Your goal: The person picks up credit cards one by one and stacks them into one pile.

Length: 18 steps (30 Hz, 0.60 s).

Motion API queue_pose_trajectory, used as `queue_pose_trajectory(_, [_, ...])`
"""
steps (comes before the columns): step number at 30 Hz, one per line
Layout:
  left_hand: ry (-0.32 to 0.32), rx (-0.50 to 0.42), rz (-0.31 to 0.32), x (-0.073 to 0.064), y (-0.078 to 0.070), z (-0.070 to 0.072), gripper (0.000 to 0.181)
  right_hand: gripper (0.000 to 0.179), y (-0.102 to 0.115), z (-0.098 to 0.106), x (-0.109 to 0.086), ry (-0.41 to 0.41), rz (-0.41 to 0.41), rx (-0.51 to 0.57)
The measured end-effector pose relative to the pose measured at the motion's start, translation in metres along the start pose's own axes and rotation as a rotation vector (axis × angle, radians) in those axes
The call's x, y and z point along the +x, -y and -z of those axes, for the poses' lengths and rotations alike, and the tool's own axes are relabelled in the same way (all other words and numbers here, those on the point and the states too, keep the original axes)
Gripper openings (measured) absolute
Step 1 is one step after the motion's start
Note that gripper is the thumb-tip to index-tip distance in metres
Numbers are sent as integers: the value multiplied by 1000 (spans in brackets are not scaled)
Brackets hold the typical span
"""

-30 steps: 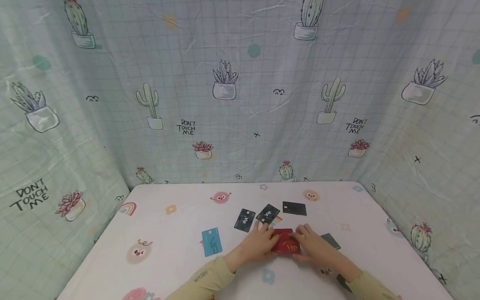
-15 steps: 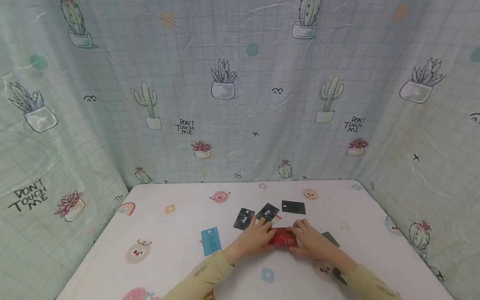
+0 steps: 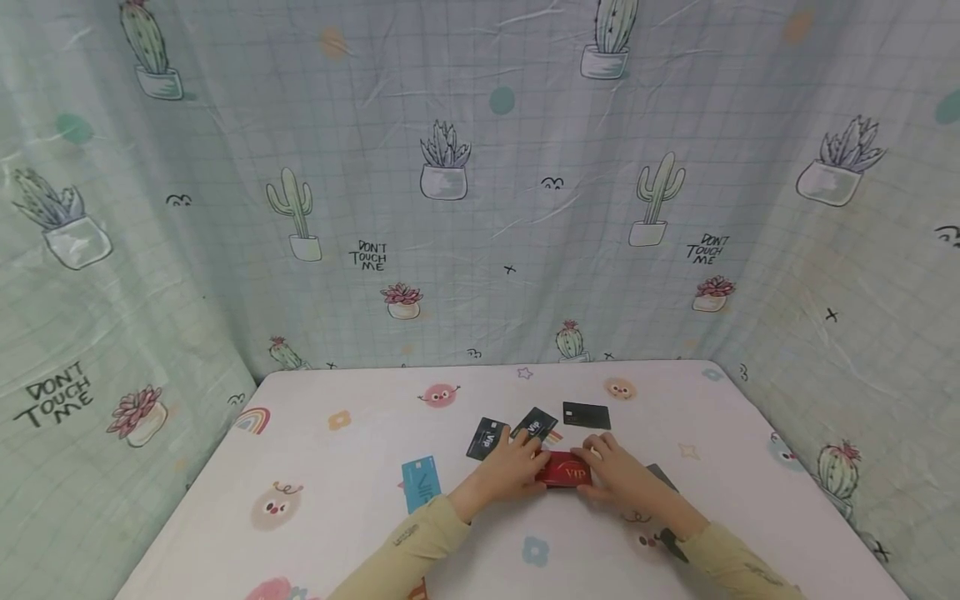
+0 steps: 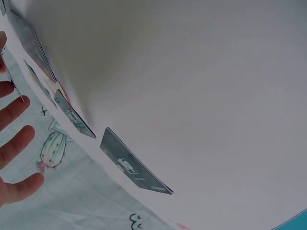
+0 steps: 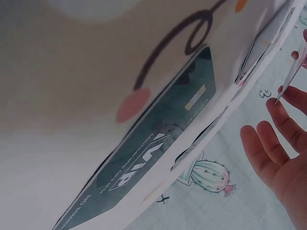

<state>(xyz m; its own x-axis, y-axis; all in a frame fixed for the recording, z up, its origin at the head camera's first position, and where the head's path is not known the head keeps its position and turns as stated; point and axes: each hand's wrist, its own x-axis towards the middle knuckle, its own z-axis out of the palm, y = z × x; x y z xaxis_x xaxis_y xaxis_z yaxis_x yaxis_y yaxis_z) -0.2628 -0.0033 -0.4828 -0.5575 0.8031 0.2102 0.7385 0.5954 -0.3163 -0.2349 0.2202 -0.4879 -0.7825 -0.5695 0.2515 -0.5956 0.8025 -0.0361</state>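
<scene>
Between my two hands is a red VIP card (image 3: 564, 470), with a dark edge showing along its near side. My left hand (image 3: 510, 468) pinches its left end. The right hand (image 3: 613, 475) pinches the opposite end. In both wrist views the held card is seen nearly edge-on, off the tabletop. Just past the left fingers lie two black VIP cards (image 3: 487, 438), and a plain black card (image 3: 587, 415) lies farther back. Under the right forearm two dark cards are partly covered; one is a dark green VIP card (image 5: 148, 143) in the right wrist view.
A light blue VIP card (image 3: 422, 483) lies left of the left forearm. The white table (image 3: 345, 483) has printed cartoon figures. A cactus-patterned curtain (image 3: 480, 308) rises behind and at both sides. By the left sleeve an orange patch (image 3: 418, 590) is partly hidden.
Both hands have moved slightly left and away from me with the red card. Its ends, earlier uneven like overlapping cards, now look lined up. The loose cards stay put.
</scene>
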Motion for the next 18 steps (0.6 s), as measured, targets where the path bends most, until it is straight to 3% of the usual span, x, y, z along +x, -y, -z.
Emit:
queue_pose_trajectory(9, [-1, 27, 10, 4, 1, -6, 43, 52, -3, -2, 2, 26, -31, -34])
queue_pose_trajectory(18, [3, 50, 11, 6, 0, -9, 43, 52, -6, -6, 4, 13, -2, -69])
